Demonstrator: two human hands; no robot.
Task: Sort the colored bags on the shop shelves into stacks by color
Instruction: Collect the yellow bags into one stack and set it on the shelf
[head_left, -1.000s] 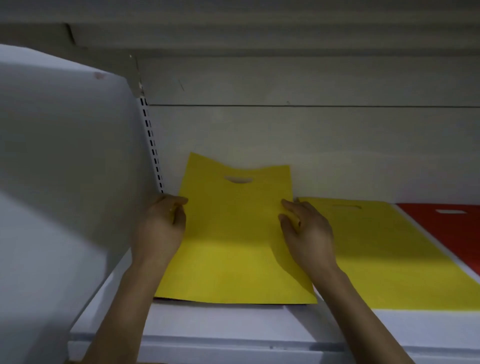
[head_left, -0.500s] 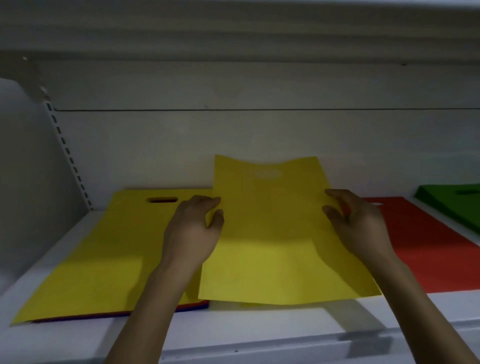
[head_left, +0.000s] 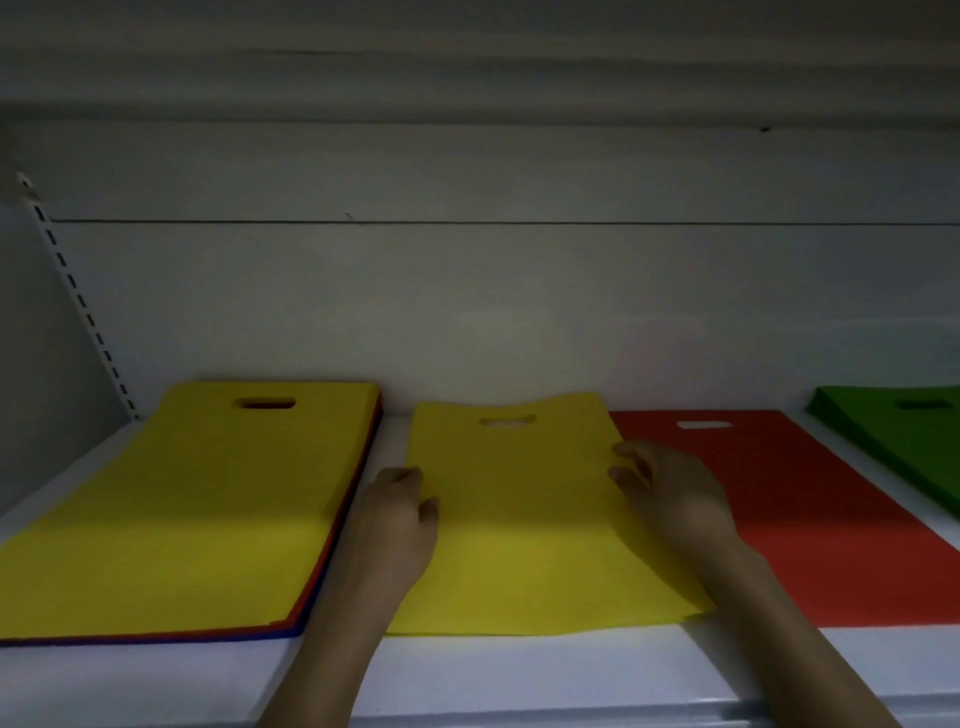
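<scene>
While left hand (head_left: 395, 525) and right hand (head_left: 675, 499) pinch the yellow bag (head_left: 519, 530), white shelf (head_left: 519, 670) beneath, pale back wall (head_left: 467, 312)

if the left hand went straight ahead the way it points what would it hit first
Likely the back wall: the left hand points up the bare gap between the yellow bag and left stack. Depth unclear.

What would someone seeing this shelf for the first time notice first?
A single yellow bag in the middle of the white shelf, held at its side edges by the left hand and right hand. To its left lies a mixed stack, yellow on top with red and blue edges beneath; to its right a red bag, then green bags at the far right.
</scene>
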